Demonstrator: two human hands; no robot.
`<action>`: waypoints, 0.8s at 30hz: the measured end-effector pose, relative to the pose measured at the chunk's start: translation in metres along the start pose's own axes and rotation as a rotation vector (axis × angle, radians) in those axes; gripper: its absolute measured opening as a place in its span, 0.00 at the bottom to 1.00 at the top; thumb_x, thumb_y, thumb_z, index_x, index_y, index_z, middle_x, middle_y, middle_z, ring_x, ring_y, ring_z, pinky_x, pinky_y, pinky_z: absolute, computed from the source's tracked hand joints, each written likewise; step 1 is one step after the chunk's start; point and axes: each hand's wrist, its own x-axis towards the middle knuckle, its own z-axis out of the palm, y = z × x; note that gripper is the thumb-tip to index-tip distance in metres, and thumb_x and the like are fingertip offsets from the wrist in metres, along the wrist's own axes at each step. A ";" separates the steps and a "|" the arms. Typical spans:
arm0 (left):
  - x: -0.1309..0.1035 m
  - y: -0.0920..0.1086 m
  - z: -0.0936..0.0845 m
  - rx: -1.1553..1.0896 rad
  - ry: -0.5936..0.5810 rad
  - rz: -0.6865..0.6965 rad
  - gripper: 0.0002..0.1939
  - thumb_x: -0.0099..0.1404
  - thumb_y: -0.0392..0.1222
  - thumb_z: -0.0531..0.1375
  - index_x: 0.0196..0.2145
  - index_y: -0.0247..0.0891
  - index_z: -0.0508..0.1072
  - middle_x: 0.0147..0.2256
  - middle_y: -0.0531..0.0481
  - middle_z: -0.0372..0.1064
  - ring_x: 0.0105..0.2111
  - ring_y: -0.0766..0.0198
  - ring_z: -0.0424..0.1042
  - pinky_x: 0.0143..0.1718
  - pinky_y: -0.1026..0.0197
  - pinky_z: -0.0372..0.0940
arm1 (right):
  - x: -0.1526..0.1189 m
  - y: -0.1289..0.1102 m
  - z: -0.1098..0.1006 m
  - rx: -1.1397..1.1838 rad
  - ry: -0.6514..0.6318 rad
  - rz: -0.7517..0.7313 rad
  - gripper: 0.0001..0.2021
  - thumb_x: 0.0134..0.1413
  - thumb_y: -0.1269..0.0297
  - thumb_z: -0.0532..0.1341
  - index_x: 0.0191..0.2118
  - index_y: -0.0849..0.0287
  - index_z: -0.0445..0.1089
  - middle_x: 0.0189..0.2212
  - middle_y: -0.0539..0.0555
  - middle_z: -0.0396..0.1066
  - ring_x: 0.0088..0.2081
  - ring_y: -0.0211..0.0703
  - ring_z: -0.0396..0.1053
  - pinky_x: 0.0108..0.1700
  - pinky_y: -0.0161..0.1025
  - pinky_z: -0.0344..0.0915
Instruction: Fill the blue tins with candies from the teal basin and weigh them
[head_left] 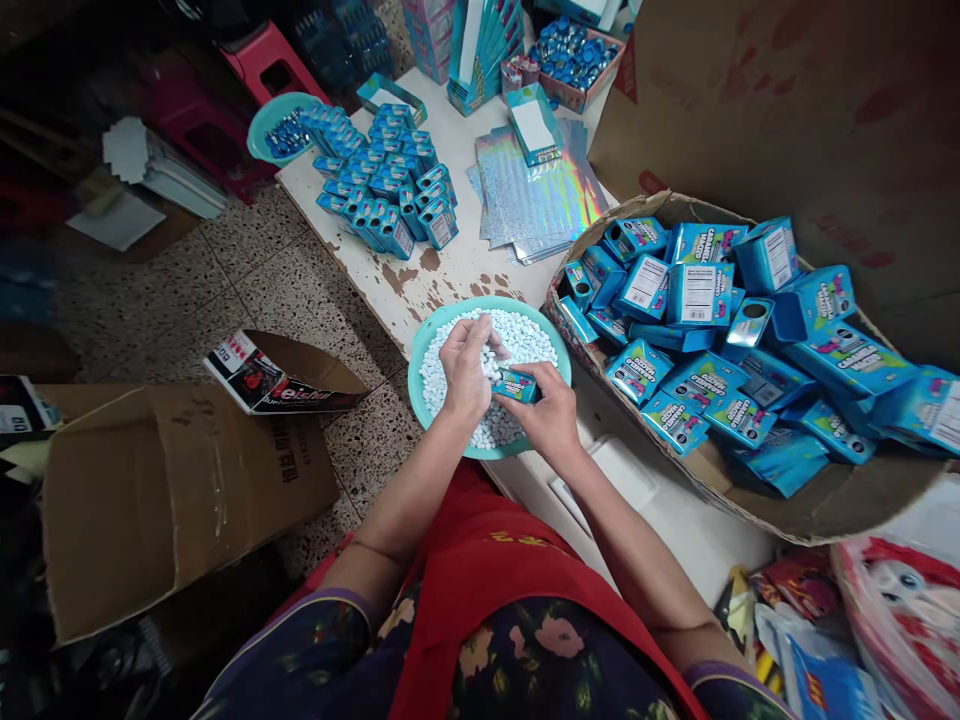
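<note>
A turquoise basin (415, 372) full of small white candies (528, 335) sits at the table's near edge. Over it, my right hand (551, 408) grips a small blue candy box (515, 386) lying on its side, one end toward my other hand. My left hand (468, 368) is cupped beside that end, its fingers curled around some white candies. The two hands are close together, and the left palm is partly hidden from view.
At right, a large carton (720, 490) holds many blue boxes (701, 292). Farther back stand upright small boxes (390, 225), a basin of blue caps (289, 132), holographic sheets (536, 190) and a box of caps (574, 55). An opened cardboard box (187, 490) is at left.
</note>
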 end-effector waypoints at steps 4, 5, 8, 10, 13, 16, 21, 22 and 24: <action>0.002 -0.004 0.001 0.009 -0.011 0.002 0.18 0.60 0.51 0.64 0.24 0.38 0.63 0.22 0.56 0.60 0.19 0.72 0.62 0.23 0.66 0.62 | 0.001 0.001 0.000 0.007 -0.002 0.022 0.14 0.45 0.63 0.70 0.40 0.54 0.73 0.37 0.52 0.73 0.41 0.48 0.71 0.45 0.44 0.67; 0.002 -0.004 0.002 0.004 -0.003 0.012 0.18 0.60 0.51 0.64 0.24 0.38 0.63 0.22 0.56 0.60 0.19 0.72 0.62 0.23 0.66 0.62 | 0.001 0.001 0.000 0.007 0.001 0.023 0.13 0.45 0.64 0.69 0.40 0.54 0.73 0.36 0.53 0.73 0.41 0.48 0.71 0.45 0.44 0.67; 0.002 -0.004 0.004 0.017 -0.005 0.034 0.18 0.61 0.51 0.63 0.24 0.39 0.62 0.21 0.56 0.60 0.19 0.72 0.61 0.23 0.67 0.61 | 0.000 0.001 0.000 0.011 0.017 0.024 0.13 0.46 0.64 0.68 0.40 0.55 0.73 0.37 0.53 0.73 0.41 0.48 0.71 0.45 0.44 0.67; 0.002 -0.004 0.005 0.033 -0.001 0.033 0.18 0.62 0.51 0.62 0.24 0.39 0.62 0.21 0.56 0.60 0.18 0.73 0.60 0.22 0.67 0.60 | -0.001 0.001 0.000 0.010 0.027 0.033 0.12 0.46 0.64 0.68 0.40 0.55 0.72 0.37 0.53 0.73 0.41 0.48 0.71 0.45 0.44 0.67; 0.002 -0.007 0.005 0.059 0.019 0.039 0.17 0.62 0.50 0.62 0.24 0.38 0.63 0.22 0.56 0.60 0.19 0.73 0.60 0.23 0.67 0.61 | -0.001 0.002 0.001 -0.001 0.025 0.031 0.13 0.46 0.64 0.68 0.40 0.55 0.72 0.37 0.53 0.73 0.41 0.48 0.71 0.46 0.44 0.67; 0.002 -0.010 0.005 0.073 0.037 0.034 0.16 0.60 0.49 0.63 0.24 0.37 0.64 0.22 0.56 0.61 0.21 0.72 0.61 0.23 0.67 0.60 | 0.001 0.004 0.001 -0.014 0.013 0.031 0.13 0.46 0.64 0.68 0.40 0.55 0.73 0.37 0.53 0.74 0.42 0.49 0.71 0.46 0.45 0.67; 0.001 -0.008 0.007 0.021 -0.036 -0.024 0.15 0.61 0.48 0.63 0.24 0.38 0.64 0.21 0.56 0.60 0.19 0.72 0.60 0.20 0.67 0.56 | 0.004 0.001 0.000 -0.019 0.032 0.009 0.13 0.45 0.67 0.69 0.40 0.55 0.73 0.36 0.54 0.74 0.41 0.50 0.72 0.44 0.46 0.68; 0.000 -0.006 0.007 0.007 -0.021 -0.002 0.15 0.62 0.47 0.62 0.24 0.38 0.63 0.20 0.57 0.60 0.19 0.72 0.60 0.21 0.67 0.57 | 0.004 -0.001 0.000 -0.017 0.037 -0.005 0.13 0.45 0.67 0.69 0.40 0.55 0.73 0.37 0.54 0.74 0.41 0.50 0.72 0.45 0.46 0.68; -0.002 -0.002 0.008 0.002 0.002 0.055 0.16 0.63 0.48 0.62 0.25 0.38 0.63 0.20 0.57 0.59 0.19 0.71 0.60 0.22 0.67 0.58 | 0.003 -0.005 0.000 0.005 0.050 -0.032 0.14 0.46 0.67 0.69 0.41 0.55 0.72 0.38 0.54 0.74 0.42 0.50 0.71 0.45 0.46 0.68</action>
